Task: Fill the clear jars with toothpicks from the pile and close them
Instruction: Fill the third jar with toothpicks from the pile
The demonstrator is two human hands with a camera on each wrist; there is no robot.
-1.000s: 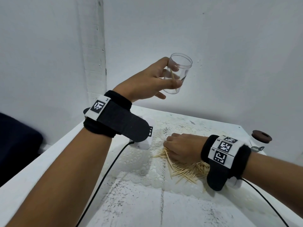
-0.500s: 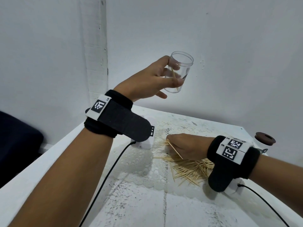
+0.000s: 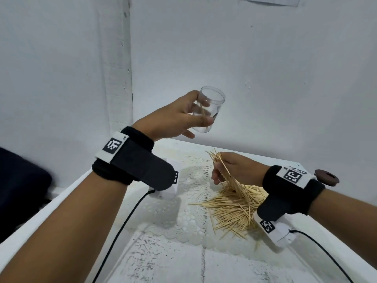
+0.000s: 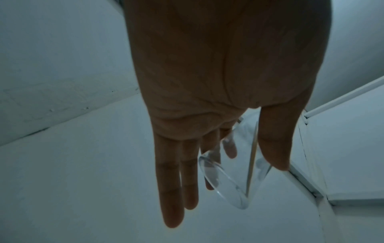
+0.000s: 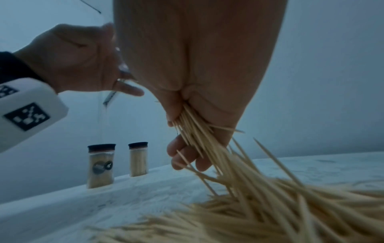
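Observation:
My left hand (image 3: pixel 179 117) holds a clear open jar (image 3: pixel 212 107) tilted in the air above the table, thumb and fingers around its wall; a single toothpick (image 4: pixel 252 157) leans inside it. Below and to the right, my right hand (image 3: pixel 230 168) grips a bundle of toothpicks (image 5: pixel 199 131) lifted out of the pile (image 3: pixel 234 207), their lower ends still touching the heap. The pile lies on a white lace mat (image 3: pixel 183 205). In the left wrist view the jar (image 4: pixel 232 180) sits between thumb and fingers.
Two filled jars with dark lids (image 5: pixel 100 166) (image 5: pixel 138 158) stand at the table's far edge in the right wrist view. A brown lid (image 3: pixel 326 177) shows behind my right wrist. White walls close the back and left; cables trail from both wrist cameras.
My right hand closed on a bunch of toothpicks and lifted it off the pile. My left hand kept the jar raised, shifting only slightly.

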